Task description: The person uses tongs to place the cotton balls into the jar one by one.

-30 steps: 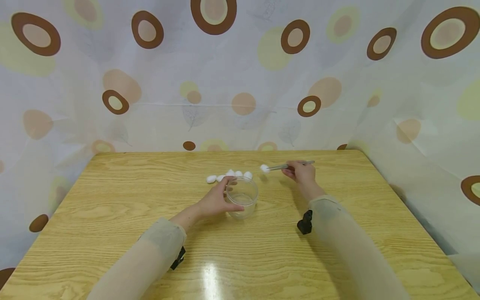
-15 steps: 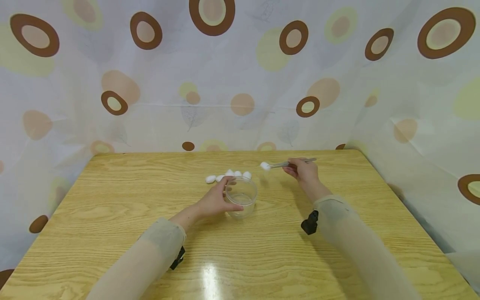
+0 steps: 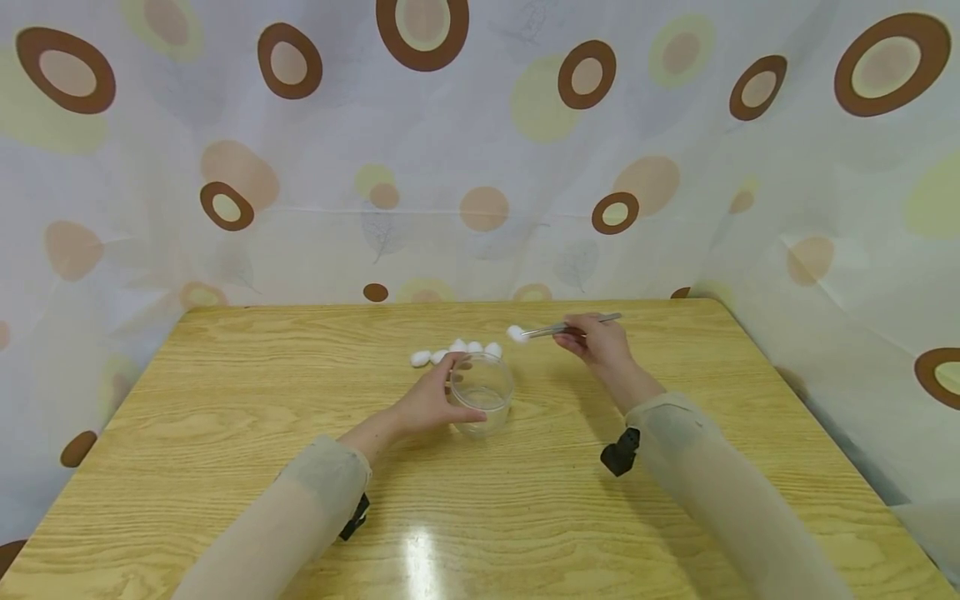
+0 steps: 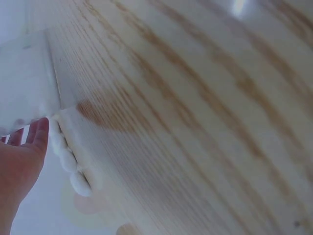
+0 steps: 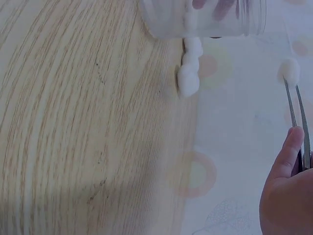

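My left hand [image 3: 429, 403] holds a clear round plastic jar [image 3: 483, 408] from its left side, thumb at the front and fingers behind the rim. The jar stands upright on the wooden table, with nothing visible inside. Metal tweezers [image 3: 551, 330] are pinched in my right hand [image 3: 604, 345]. Their tips grip a white cotton ball [image 5: 290, 71], raised above the table to the right of and behind the jar. Several more cotton balls [image 3: 457, 347] lie in a row just behind the jar, partly covered by my left fingers.
The wood-grain table [image 3: 225, 467] reaches back to a patterned curtain [image 3: 435, 150], which also hangs along both sides. Black wrist cameras [image 3: 621, 452] sit under my sleeves.
The cotton ball in the tweezers has risen slightly and, in the last half second, moved left toward the jar with my right hand. My left hand and the jar stay put.
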A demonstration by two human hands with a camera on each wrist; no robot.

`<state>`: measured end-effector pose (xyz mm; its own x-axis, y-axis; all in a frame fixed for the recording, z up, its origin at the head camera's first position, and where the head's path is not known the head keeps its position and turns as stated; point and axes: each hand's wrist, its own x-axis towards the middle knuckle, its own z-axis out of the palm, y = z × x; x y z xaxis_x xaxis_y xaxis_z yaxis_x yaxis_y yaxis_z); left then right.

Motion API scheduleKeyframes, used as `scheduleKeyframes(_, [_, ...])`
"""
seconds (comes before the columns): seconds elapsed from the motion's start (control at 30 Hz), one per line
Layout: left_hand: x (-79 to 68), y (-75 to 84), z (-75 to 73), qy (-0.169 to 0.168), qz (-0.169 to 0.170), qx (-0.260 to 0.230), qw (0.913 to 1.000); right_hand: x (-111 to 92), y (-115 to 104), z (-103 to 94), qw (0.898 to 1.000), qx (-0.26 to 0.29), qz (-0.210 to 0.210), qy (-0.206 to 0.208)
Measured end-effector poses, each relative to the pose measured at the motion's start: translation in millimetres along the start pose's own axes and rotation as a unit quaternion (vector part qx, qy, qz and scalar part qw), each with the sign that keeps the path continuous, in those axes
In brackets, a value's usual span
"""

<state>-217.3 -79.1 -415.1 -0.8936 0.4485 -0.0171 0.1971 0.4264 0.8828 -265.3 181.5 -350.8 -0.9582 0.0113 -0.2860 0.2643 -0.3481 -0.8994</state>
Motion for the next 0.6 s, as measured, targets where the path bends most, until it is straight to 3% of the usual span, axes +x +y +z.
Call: scheduleKeyframes(0.6, [-2.4, 1.9, 0.1, 0.000, -0.001, 0.002, 1.0000, -15.3, -0.7, 15.7, 0.999, 0.000, 0.001, -0.037])
